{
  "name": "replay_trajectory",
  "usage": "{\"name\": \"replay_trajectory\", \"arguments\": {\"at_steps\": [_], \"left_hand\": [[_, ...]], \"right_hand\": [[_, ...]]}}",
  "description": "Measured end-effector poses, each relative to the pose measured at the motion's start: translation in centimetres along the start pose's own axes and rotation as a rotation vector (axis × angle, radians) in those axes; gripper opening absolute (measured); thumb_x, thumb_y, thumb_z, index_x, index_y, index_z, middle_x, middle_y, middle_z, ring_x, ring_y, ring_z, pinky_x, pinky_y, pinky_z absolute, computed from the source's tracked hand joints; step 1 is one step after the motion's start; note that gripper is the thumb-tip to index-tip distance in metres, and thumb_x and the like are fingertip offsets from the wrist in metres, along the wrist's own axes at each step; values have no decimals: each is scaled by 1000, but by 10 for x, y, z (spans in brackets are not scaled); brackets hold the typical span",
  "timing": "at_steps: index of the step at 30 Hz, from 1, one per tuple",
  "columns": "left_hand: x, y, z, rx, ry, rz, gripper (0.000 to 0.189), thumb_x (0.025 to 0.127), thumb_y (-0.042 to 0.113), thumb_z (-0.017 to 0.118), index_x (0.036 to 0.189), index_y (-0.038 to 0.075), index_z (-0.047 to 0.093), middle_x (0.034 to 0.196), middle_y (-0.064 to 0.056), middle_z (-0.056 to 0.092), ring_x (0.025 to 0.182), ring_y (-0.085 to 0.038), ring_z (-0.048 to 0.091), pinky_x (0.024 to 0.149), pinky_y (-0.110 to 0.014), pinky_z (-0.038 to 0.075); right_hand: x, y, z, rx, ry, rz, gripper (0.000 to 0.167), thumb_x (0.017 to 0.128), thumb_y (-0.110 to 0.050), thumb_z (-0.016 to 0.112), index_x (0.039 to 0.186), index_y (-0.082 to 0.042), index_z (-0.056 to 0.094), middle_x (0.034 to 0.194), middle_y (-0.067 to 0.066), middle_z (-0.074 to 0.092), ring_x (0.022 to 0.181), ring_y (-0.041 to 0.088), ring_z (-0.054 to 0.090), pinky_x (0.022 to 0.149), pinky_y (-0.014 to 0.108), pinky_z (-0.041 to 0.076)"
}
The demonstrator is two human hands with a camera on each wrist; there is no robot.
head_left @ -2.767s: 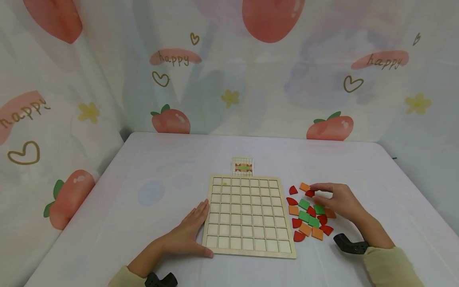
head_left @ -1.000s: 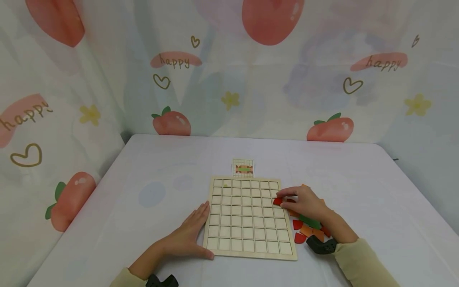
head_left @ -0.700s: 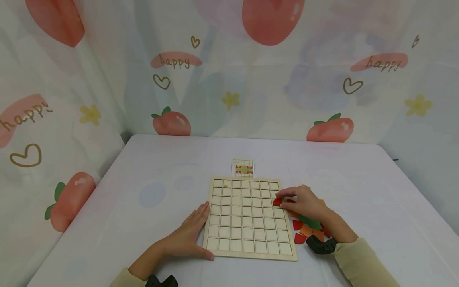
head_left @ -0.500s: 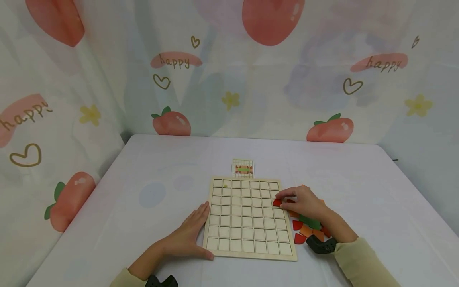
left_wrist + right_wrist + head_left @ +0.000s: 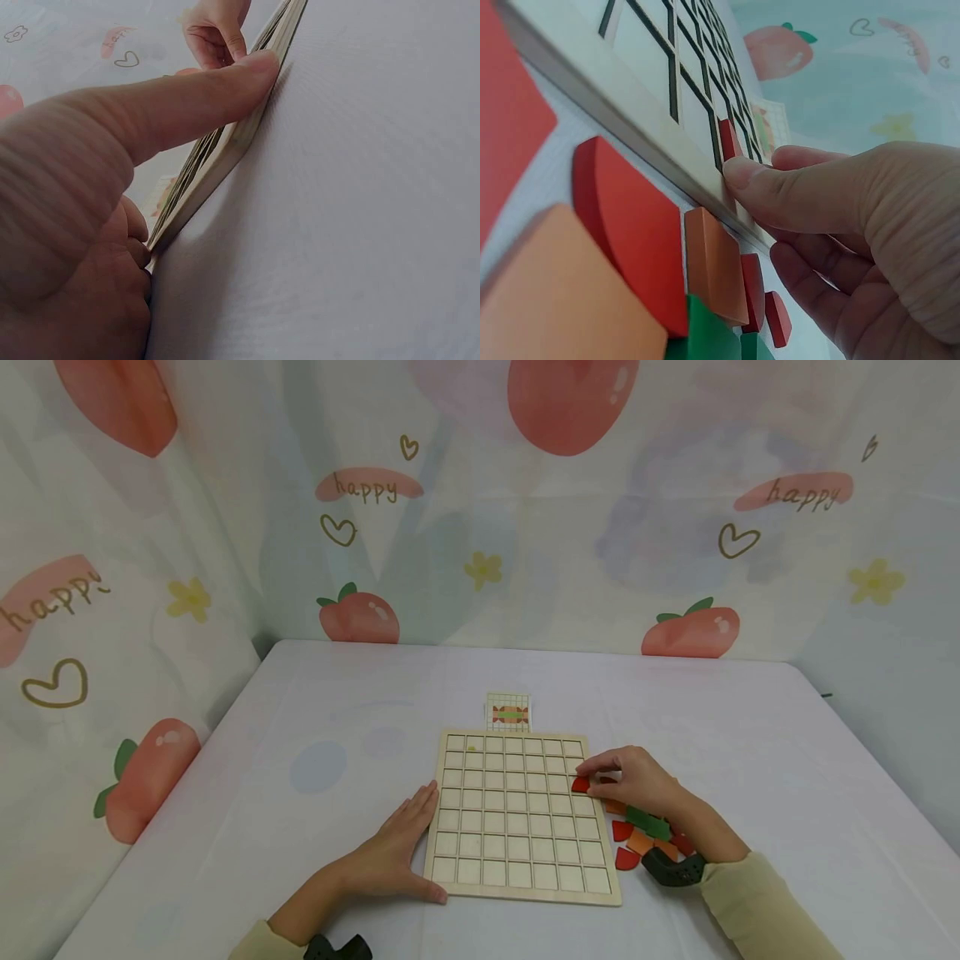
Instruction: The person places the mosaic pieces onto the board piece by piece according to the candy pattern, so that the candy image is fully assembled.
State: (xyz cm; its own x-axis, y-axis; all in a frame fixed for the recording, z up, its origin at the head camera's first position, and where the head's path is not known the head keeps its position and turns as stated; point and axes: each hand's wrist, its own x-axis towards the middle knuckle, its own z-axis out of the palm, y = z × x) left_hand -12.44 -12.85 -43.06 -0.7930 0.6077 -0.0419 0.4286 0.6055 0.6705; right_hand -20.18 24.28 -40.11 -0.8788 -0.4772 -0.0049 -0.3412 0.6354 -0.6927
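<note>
A wooden grid board with rows of square cells lies on the white table. My right hand pinches a red quarter-round tile between thumb and fingers at the board's right edge, in the third row from the top. In the right wrist view, the red tile stands in a cell by the thumb tip. My left hand rests along the board's left side, fingers straight, thumb at the near left corner. The left wrist view shows the thumb lying over the board's edge.
Red, orange and green tiles lie right of the board, partly hidden under my right hand and wrist. A small pattern card lies beyond the board's far edge. A printed curtain hangs behind the table.
My right hand has gone from the loose tiles leftward to the board, carrying a red tile. Over the last second it has hardly moved. My left hand stays at the board's left side.
</note>
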Motion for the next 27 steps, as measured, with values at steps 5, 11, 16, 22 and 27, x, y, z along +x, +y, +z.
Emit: {"name": "replay_trajectory", "arguments": {"at_steps": [5,11,16,22,27], "left_hand": [[0,0,0,4,-2,1,124,65,58,74,146,1,-1,153,-9,-4,138,-19,-5,110,-43,2],[0,0,0,10,2,5,124,65,59,73,146,1,-1,153,-9,-5,138,-19,-5,110,-43,2],[0,0,0,10,-1,1,124,65,60,73,146,1,-1,153,-9,-5,138,-19,-6,110,-43,2],[0,0,0,8,-8,-10,124,65,60,73,146,2,-1,153,-8,-5,138,-19,-6,110,-43,2],[0,1,0,7,-6,-5,125,64,58,74,146,1,-1,153,-9,-5,138,-19,-5,110,-43,2]], "right_hand": [[0,-2,0,18,-7,20,26,79,-10,73,104,-5,70,100,5,66,102,28,58,82,41,50],[0,-1,0,24,1,17,25,79,-10,72,103,-6,70,99,4,67,102,28,58,83,41,49],[-3,1,0,27,26,47,24,79,-12,73,103,-8,71,100,3,67,102,27,59,82,38,50],[-9,4,-6,-4,84,49,26,79,-15,73,104,-7,70,101,4,66,95,24,60,81,42,50],[-14,9,-13,-30,104,9,30,79,-14,73,106,-4,69,99,5,67,97,25,60,85,47,47]]}}
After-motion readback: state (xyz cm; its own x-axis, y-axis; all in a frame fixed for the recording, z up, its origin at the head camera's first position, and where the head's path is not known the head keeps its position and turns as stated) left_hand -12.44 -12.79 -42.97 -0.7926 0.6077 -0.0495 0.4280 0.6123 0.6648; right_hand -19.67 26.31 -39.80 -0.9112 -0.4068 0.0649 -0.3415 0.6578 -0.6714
